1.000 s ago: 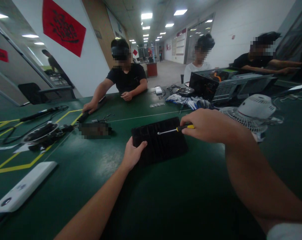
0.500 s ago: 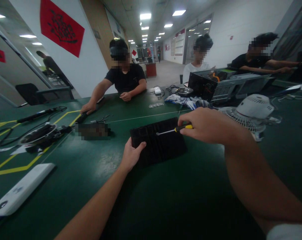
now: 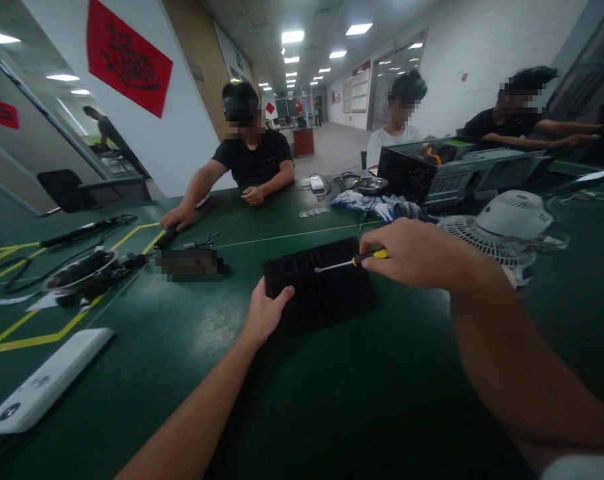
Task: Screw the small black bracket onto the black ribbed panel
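Note:
My left hand [image 3: 267, 310] grips the near left corner of a black tray [image 3: 349, 297], thumb on top and fingers hidden below. The tray looks divided by raised ridges, but its inside is too dark to make out. A screwdriver [image 3: 336, 266] with a yellow and black handle is pinched in my right hand [image 3: 405, 253]. Its metal shaft points left over the tray, and a small shiny bit shows at the tip. I cannot tell whether that tip touches the tray.
A white fan part [image 3: 512, 217] lies to the right, near an opened computer case [image 3: 452, 177]. Left are a white oblong device [image 3: 47, 380] and cables with dark parts [image 3: 85, 267]. Across the green table [image 3: 362, 407], a person [image 3: 255, 153] rests one hand on a dark object. Other people sit further right.
The whole view has shifted slightly to the right and down. Both hands, the screwdriver and the tray keep nearly the same places relative to each other.

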Action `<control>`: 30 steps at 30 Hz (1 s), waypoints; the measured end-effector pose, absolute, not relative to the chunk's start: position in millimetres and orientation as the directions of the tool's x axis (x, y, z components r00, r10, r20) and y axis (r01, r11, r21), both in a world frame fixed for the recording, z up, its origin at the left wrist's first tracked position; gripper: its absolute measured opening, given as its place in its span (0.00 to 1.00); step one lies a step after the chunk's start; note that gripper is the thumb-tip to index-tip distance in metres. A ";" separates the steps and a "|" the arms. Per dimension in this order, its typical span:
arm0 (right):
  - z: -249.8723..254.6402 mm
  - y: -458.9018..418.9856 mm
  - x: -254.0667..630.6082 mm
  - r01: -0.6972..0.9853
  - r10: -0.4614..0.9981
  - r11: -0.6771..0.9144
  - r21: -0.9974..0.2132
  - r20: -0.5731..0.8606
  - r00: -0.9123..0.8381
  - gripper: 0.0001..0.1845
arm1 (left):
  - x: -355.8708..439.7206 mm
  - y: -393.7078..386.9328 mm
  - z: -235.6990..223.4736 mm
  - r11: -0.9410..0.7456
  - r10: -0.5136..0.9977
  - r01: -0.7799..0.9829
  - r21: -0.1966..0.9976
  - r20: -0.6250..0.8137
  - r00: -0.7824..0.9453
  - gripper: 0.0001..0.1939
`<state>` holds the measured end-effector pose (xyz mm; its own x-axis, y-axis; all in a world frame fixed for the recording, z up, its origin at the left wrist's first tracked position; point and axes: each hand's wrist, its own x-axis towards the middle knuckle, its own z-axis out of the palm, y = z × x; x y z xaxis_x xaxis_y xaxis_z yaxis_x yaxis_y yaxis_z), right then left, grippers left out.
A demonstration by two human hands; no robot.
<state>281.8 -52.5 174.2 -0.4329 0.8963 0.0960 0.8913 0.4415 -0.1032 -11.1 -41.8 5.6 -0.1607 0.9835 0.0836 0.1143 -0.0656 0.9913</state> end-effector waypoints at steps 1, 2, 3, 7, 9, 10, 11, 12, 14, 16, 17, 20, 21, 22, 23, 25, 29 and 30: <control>173.8 -52.3 281.8 0.893 0.898 0.437 -0.104 0.098 -0.428 0.16 | -10.9 -41.9 5.9 -0.063 0.984 0.110 0.992 0.081 -0.161 0.25; 173.4 -52.0 281.8 0.896 0.901 0.432 -0.106 0.099 -0.423 0.16 | -10.7 -42.1 6.3 -0.062 0.984 0.107 0.992 0.079 -0.162 0.26; 172.9 -51.8 281.7 0.898 0.903 0.426 -0.108 0.103 -0.417 0.16 | -10.4 -42.3 6.7 -0.062 0.983 0.107 0.992 0.079 -0.164 0.26; 171.3 -51.2 280.6 0.908 0.912 0.404 -0.115 0.125 -0.390 0.16 | -9.7 -43.3 8.3 -0.054 0.983 0.113 0.992 0.073 -0.168 0.27; 171.1 -51.9 279.8 0.905 0.911 0.407 -0.125 0.131 -0.392 0.14 | -9.8 -43.6 8.8 -0.051 0.983 0.119 0.992 0.071 -0.171 0.27; 171.2 -52.6 279.3 0.901 0.908 0.414 -0.128 0.135 -0.398 0.14 | -10.0 -43.6 8.8 -0.052 0.983 0.119 0.992 0.072 -0.170 0.27; 171.4 -53.5 278.8 0.896 0.902 0.425 -0.125 0.139 -0.409 0.14 | -10.1 -43.4 8.8 -0.053 0.983 0.120 0.991 0.073 -0.167 0.26; 171.6 -54.7 278.3 0.890 0.895 0.440 -0.117 0.142 -0.423 0.14 | -10.3 -43.2 8.7 -0.054 0.983 0.121 0.991 0.074 -0.165 0.26; 172.0 -57.0 277.3 0.878 0.880 0.468 -0.097 0.144 -0.453 0.13 | -10.4 -42.8 8.5 -0.054 0.983 0.123 0.991 0.074 -0.166 0.26; 172.0 -58.9 276.3 0.870 0.871 0.485 -0.091 0.139 -0.471 0.12 | -10.3 -42.5 8.3 -0.052 0.982 0.121 0.991 0.073 -0.172 0.25; 171.8 -59.5 275.9 0.870 0.872 0.483 -0.096 0.140 -0.469 0.11 | -10.2 -42.4 8.2 -0.052 0.982 0.117 0.992 0.072 -0.175 0.25; 171.1 -59.9 274.9 0.879 0.881 0.465 -0.103 0.155 -0.447 0.11 | -9.9 -42.7 8.3 -0.058 0.982 0.114 0.992 0.078 -0.174 0.26; 170.9 -59.9 274.6 0.882 0.882 0.460 -0.101 0.162 -0.441 0.11 | -9.8 -42.8 8.4 -0.061 0.982 0.115 0.991 0.080 -0.172 0.26; 170.9 -59.8 274.3 0.884 0.883 0.457 -0.097 0.171 -0.437 0.12 | -9.6 -42.9 8.5 -0.063 0.982 0.117 0.991 0.082 -0.172 0.26; 171.0 -59.8 273.9 0.885 0.882 0.456 -0.094 0.177 -0.436 0.12 | -9.5 -43.0 8.7 -0.064 0.981 0.120 0.991 0.084 -0.173 0.26; 171.6 -60.2 272.7 0.889 0.885 0.449 -0.091 0.182 -0.429 0.12 | -9.2 -43.1 9.0 -0.064 0.981 0.130 0.989 0.087 -0.175 0.26; 174.2 -62.0 269.5 0.909 0.902 0.408 -0.089 0.191 -0.387 0.13 | -9.2 -42.4 8.7 -0.068 0.981 0.136 0.988 0.091 -0.169 0.25; 175.0 -62.4 268.5 0.914 0.907 0.398 -0.085 0.190 -0.377 0.14 | -9.4 -42.1 8.3 -0.074 0.981 0.139 0.988 0.097 -0.171 0.25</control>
<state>268.5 -62.4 175.0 -0.3771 0.9065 0.1898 0.9135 0.3978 -0.0851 -9.4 -42.1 8.3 -0.1706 0.9805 0.0972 0.1389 -0.0737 0.9876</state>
